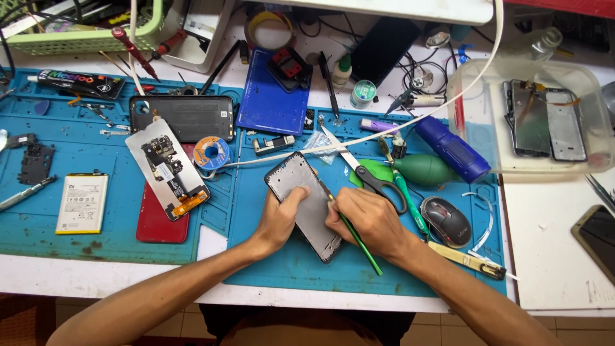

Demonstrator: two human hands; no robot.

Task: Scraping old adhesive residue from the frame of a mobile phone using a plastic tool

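The phone frame [306, 205] lies tilted on the blue mat [269, 269], near the middle and close to the person. It is a dark shell with a grey inside, and it looks bare. The left hand [278, 214] wraps its fingers over the frame's left edge and pins it down. The right hand [365, 218] is closed like a pencil grip around a thin green tool [360, 247]. The tool's tip touches the frame's right edge.

I think the phone is already taken apart. The board [168, 168] lies out on the left, on top of a red cover [154, 221]. The battery [82, 203] lies farther left. A dark screen [182, 117] lies beyond them. So the opening looks done, and the work on the frame's edge looks part way through. I cannot tell how much of the edge is finished, because the hands hide some of it.

Lots of things sit close by. Scissors [371, 179] lie just right of the frame, nearly touching the right hand. A green blower [424, 169] and a mouse [446, 221] sit farther right. A white cable [410, 122] runs across the mat just beyond the frame. A solder spool [211, 152] sits far-left of the frame. A clear tub [474, 90] with more phone parts stands at the far right. The scissors and the cable look most in the way if the frame needs turning.
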